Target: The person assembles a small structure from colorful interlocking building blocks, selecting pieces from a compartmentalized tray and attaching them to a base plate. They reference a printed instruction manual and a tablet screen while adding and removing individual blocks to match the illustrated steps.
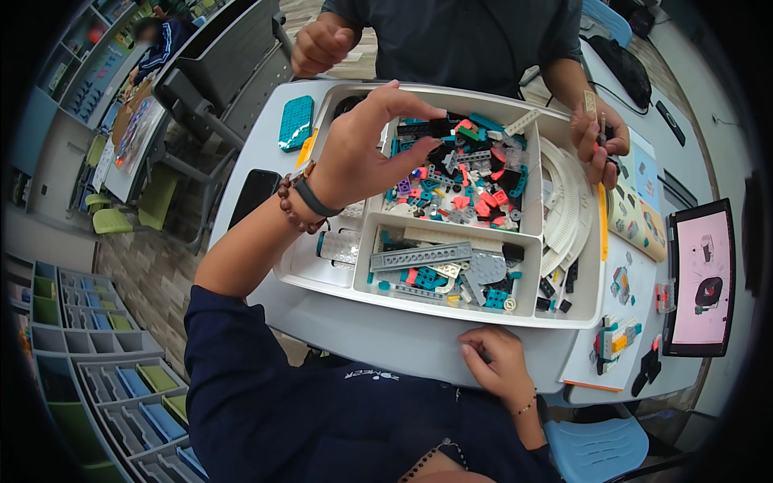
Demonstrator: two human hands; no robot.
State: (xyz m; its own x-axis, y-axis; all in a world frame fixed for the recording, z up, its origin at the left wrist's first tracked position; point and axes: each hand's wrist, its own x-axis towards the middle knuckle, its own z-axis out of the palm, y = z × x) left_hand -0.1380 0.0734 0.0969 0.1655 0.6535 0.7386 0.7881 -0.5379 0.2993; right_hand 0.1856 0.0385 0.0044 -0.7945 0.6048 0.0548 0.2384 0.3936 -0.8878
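My left hand [374, 149] is raised over the upper left part of a white sorting tray [451, 315]. Its thumb and index finger are held apart in a C shape, and I see nothing gripped between them. Below lie building bricks [483, 181] in coral, teal, grey, black and clear. A nearer compartment holds a long grey beam [420, 257] and grey plates [487, 270]. At the table's near edge rests my right hand [501, 366], its fingers curled around a small dark spot too hidden to name.
Across the table a person's hand [600, 133] holds a beige piece; their other hand [324, 48] is lifted. Curved white tracks [564, 209] fill the tray's right side. A brick model [617, 342], a booklet [636, 201] and a screen [702, 278] stand right; a phone [254, 199] lies left.
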